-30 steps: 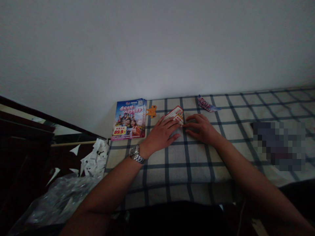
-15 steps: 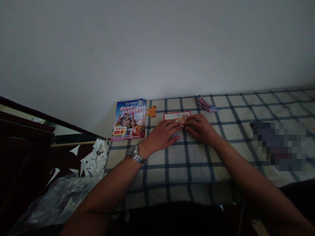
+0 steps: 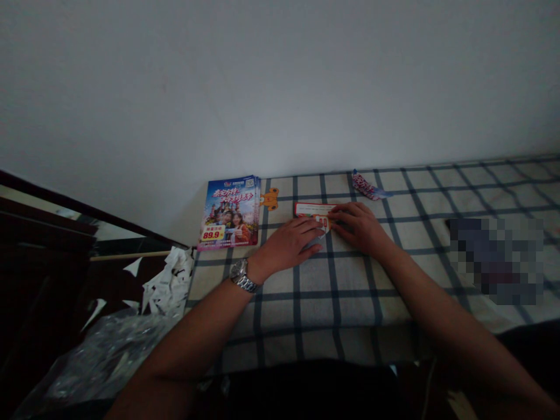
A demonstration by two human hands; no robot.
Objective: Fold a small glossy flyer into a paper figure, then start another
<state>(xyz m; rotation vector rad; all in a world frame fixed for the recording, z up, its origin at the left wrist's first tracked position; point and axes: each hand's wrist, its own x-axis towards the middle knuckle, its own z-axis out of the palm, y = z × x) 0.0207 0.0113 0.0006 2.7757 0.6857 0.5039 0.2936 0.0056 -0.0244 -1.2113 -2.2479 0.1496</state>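
Observation:
A partly folded paper flyer (image 3: 312, 208), red-edged with white and printed faces, lies on the checked cloth between my two hands. My left hand (image 3: 291, 240) rests over its left and lower side, fingers stretched out flat and the thumb held apart; a metal wristwatch (image 3: 241, 274) is on that wrist. At the right edge of the flyer, the fingertips of my right hand (image 3: 356, 226) pinch the paper. Both hands cover much of it, so the exact shape of the folds is hidden.
A stack of printed flyers (image 3: 230, 213) lies at the left by an orange bear-shaped piece (image 3: 269, 199). A folded paper strip (image 3: 370, 185) is near the wall (image 3: 280, 87). Torn white paper (image 3: 168, 283) and clear plastic (image 3: 109, 350) lie lower left. A blurred object (image 3: 494, 259) is at right.
The upper part of the flyer has come down toward me and now shows a narrower strip with a red left edge. My hands have shifted only slightly.

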